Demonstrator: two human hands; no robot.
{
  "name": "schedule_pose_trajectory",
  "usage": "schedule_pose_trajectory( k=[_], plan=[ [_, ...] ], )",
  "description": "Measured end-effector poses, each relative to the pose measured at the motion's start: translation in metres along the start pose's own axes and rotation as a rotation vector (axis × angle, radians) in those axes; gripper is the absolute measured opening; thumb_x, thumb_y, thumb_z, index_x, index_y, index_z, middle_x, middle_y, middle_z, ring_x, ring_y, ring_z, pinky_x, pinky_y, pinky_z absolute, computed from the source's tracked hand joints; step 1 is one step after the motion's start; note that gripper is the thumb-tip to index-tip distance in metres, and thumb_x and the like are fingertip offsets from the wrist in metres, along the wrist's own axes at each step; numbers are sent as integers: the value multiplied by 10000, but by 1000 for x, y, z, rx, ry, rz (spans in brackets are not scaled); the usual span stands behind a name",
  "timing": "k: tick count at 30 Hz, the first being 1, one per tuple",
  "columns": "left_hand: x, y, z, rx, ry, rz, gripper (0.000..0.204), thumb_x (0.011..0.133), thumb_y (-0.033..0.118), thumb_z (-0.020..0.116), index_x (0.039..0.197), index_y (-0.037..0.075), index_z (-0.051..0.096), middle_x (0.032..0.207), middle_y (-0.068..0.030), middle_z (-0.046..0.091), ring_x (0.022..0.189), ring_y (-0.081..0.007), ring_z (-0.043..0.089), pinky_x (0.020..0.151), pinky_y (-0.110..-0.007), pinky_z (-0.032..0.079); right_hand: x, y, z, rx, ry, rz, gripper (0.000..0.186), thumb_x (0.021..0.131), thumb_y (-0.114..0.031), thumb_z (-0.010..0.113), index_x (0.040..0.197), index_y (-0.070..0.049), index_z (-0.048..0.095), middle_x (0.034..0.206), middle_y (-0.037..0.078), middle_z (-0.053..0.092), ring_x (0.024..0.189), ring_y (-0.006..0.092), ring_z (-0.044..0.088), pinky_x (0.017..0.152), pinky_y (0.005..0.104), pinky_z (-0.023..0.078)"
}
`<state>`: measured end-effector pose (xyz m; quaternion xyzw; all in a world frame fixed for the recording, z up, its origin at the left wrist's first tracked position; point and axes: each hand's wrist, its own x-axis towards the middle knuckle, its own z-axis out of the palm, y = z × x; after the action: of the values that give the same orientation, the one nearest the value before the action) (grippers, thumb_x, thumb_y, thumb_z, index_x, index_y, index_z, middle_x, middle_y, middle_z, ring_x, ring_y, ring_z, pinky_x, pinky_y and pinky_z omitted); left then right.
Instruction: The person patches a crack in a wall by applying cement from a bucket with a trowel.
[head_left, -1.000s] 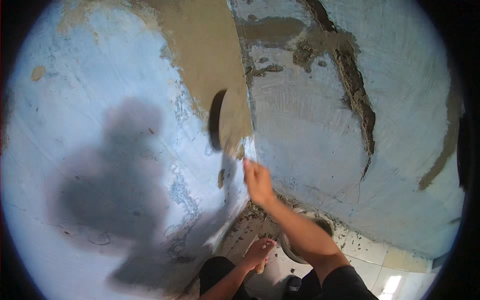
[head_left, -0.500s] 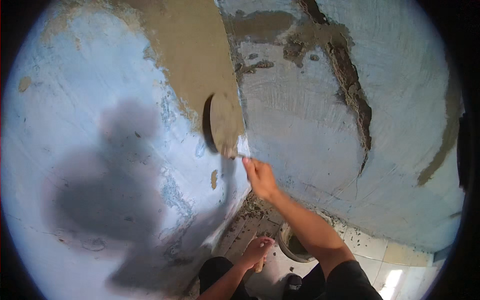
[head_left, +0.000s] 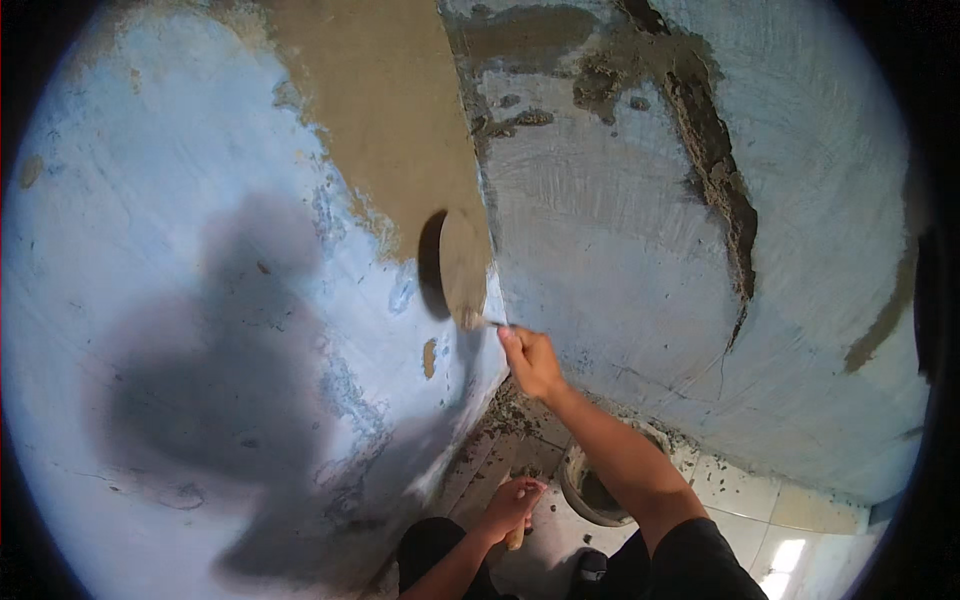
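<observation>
Nearest me, my left hand [head_left: 512, 503] is curled shut around a short pale handle [head_left: 516, 537], low over the tiled floor [head_left: 740, 500]. Just beside it sits a round bucket [head_left: 585, 492] with dark wet mortar inside. Higher, my right hand [head_left: 530, 362] clamps the grip of a trowel [head_left: 463, 268], its rounded, mortar-caked blade flat against the blue wall [head_left: 150, 250] at the corner. Above it spreads a smooth tan plaster patch [head_left: 385, 120]; rough grey mortar [head_left: 700, 110] streaks the adjoining wall.
</observation>
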<state>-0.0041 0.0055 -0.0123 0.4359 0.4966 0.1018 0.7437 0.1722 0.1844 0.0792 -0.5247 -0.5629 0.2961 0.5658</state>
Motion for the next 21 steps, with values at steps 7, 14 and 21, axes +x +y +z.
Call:
schedule_pose_trajectory(
  k=[7,14,21],
  plan=[
    [1,0,9,0,21,51,232,1044,296,640,1182,114,681,915,10,571,643,-88,545,556,-288,513,114,-58,-29,50,71,-110,609,1064,-489,531,700,-11,435,617,44,372,621,143,355,558,373,372],
    [-3,2,2,32,43,-44,232,1045,308,640,1164,114,683,872,6,565,630,-91,552,558,-293,516,22,27,-8,-27,-12,171,647,1053,-542,526,669,-27,450,612,21,421,629,131,387,571,365,387],
    [6,-14,2,-29,15,-62,269,1030,338,657,1182,116,667,833,9,552,613,-93,551,539,-304,513,33,-17,-34,29,123,35,636,1051,-493,567,639,-35,409,594,-2,385,628,106,372,553,356,368]
  ],
)
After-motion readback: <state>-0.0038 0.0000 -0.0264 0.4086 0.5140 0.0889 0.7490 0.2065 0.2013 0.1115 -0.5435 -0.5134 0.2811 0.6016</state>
